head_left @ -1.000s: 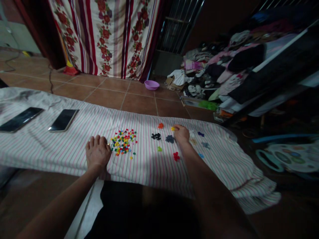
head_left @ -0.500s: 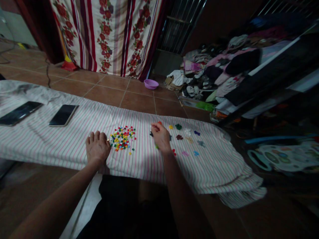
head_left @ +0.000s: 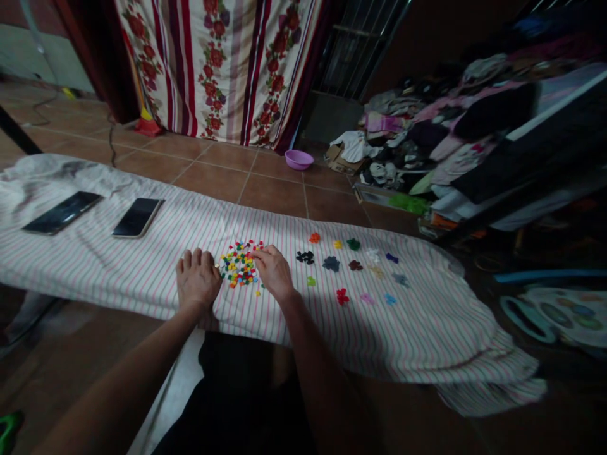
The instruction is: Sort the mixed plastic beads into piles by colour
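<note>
A pile of small multicoloured beads (head_left: pixel 239 268) lies on the striped cloth. My left hand (head_left: pixel 198 278) rests palm down on the cloth just left of the pile, fingers stretched forward and holding nothing visible. At the pile's right edge my right hand (head_left: pixel 274 268) has its thumb and fingertips pinched together; whatever is between them is too small to make out. To its right lie little single-colour heaps, among them black beads (head_left: pixel 305 257), dark grey beads (head_left: pixel 331 263), orange beads (head_left: pixel 314 237), lime green beads (head_left: pixel 311 281) and red beads (head_left: pixel 342 296).
Two dark-screened phones, one larger phone (head_left: pixel 64 212) and one smaller phone (head_left: pixel 138 217), lie at the left on the striped cloth (head_left: pixel 265 322). Beyond it a purple basin (head_left: pixel 299 159) stands on the tiled floor, near piled clothes (head_left: pixel 441 120) at the right.
My right hand has moved left from the sorted heaps to the edge of the mixed pile, uncovering the black, orange and dark grey heaps. My left hand stays beside the pile; the view has shifted slightly.
</note>
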The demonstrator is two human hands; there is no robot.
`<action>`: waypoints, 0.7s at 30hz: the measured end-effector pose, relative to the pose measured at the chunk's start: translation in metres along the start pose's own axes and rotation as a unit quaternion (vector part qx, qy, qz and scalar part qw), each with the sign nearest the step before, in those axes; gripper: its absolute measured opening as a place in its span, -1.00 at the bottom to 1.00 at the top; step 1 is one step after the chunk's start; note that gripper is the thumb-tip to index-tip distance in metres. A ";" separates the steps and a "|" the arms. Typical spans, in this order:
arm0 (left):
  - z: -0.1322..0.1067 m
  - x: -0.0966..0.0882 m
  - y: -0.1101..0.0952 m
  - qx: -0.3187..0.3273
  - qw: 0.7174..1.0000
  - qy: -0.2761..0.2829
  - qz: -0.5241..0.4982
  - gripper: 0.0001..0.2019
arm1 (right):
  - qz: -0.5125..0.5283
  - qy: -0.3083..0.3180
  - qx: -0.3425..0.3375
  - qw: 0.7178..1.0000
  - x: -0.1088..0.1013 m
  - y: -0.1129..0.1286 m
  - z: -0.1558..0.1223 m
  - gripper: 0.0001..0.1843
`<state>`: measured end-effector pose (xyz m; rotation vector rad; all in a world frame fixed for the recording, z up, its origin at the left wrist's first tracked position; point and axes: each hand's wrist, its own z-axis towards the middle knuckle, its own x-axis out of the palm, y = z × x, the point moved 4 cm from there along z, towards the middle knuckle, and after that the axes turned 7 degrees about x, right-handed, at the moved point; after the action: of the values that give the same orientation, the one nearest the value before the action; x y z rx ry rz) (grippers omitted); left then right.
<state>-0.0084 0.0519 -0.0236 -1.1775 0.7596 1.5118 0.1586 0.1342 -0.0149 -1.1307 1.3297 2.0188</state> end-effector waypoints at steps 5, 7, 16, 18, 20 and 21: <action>0.000 0.001 0.001 -0.006 1.000 0.001 0.004 -0.62 | -0.038 0.037 0.012 0.999 0.010 0.006 0.001 -0.72; -0.001 0.001 0.001 -0.007 1.000 0.002 0.003 -0.62 | -0.041 0.043 0.017 0.998 0.012 0.005 0.001 -0.73; 0.000 -0.003 -0.001 -0.010 1.000 0.004 -0.011 -0.62 | -0.040 0.049 0.008 0.998 0.012 0.000 0.004 -0.66; 0.000 -0.004 -0.001 -0.010 1.000 0.006 -0.009 -0.63 | -0.044 0.049 0.005 0.998 0.011 0.001 0.003 -0.64; 0.000 -0.004 -0.001 -0.006 1.000 0.009 -0.009 -0.63 | -0.051 0.052 0.001 0.997 0.010 0.002 0.003 -0.64; 0.000 -0.004 -0.001 -0.005 1.000 0.010 -0.010 -0.63 | -0.054 0.055 -0.002 0.997 0.011 0.003 0.003 -0.65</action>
<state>-0.0072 0.0505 -0.0195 -1.2055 0.7523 1.4898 0.1496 0.1350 -0.0216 -1.3034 1.2882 1.9083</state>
